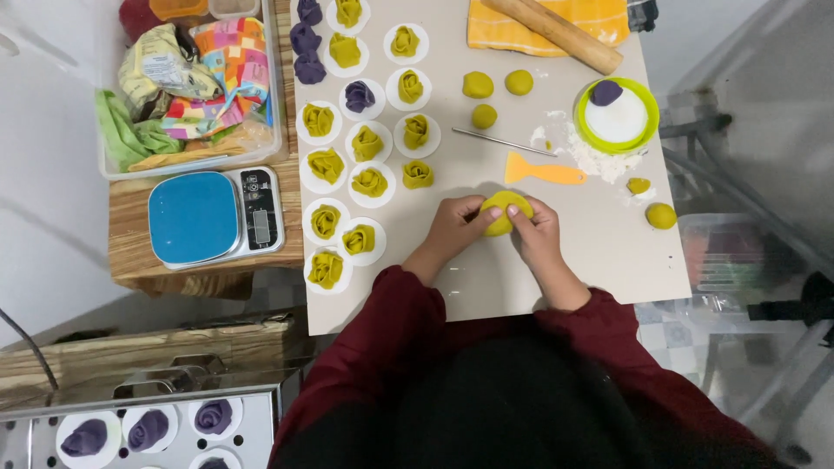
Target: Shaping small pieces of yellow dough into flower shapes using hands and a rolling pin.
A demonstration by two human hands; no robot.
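We work near front edge of mat (pixel 608 260), bare room around. Left hand (pixel 453 227), right hand (pixel 536 227) pinch yellow dough disc (pixel 504 211) between curled fingers.

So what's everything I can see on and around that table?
Rose-shaped dough pieces: many, mostly yellow-green, a few purple, on white paper rounds, left half of the mat.
Plain dough balls: three yellow together near the top, two more at the right edge.
Rolling pin: one, wooden, on an orange cloth at the top.
Green-rimmed dish: one, white inside, with a purple lump, beside spilled flour.
Scraper: one, orange, mid-mat.
Metal rod: one, thin, above the scraper.
Kitchen scale: one, blue top, on a wooden stand at left.
Plastic bin: one, clear, holding cloths.
Steamer tray: one, metal, with purple roses, bottom left.
Left hand and right hand: both pinching a yellow dough disc.
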